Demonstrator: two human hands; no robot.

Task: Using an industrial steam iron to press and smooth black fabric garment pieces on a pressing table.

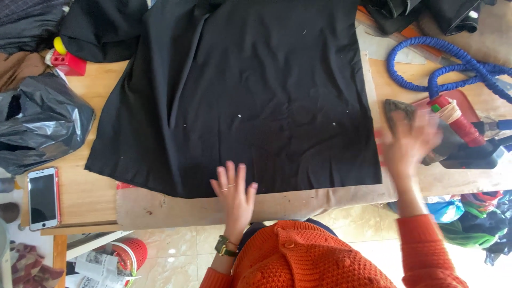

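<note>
- Far left of the desk (96,197): crumpled black plastic bag (40,122), a phone (42,198) lying face up below it, a red-and-yellow small object (66,61) near the top edge.
- Black fabric (250,90) lies spread flat across the middle of the desk on a brown pressing board (298,201) — one lengthwise fold on its left part, a few white specks on it.
- Left hand (233,193) rests palm down on the fabric's near edge, fingers (230,172) spread, rings and a wrist strap visible; it holds nothing, just pins the cloth.
- Step in hand, as I judge it: smoothing the cloth flat for pressing.
- Right hand (408,141) is blurred mid-motion just off the fabric's right edge, fingers seem loosely open — grasping nothing that I can tell.
- Iron (453,136) with a red handle sits just beside that hand on a red tray; next move likely calls for a firm grip on that handle while the left hand keeps the cloth still.
- Blue coiled hose (432,66) loops behind the iron and could snag; dark clothing is heaped at top right.
</note>
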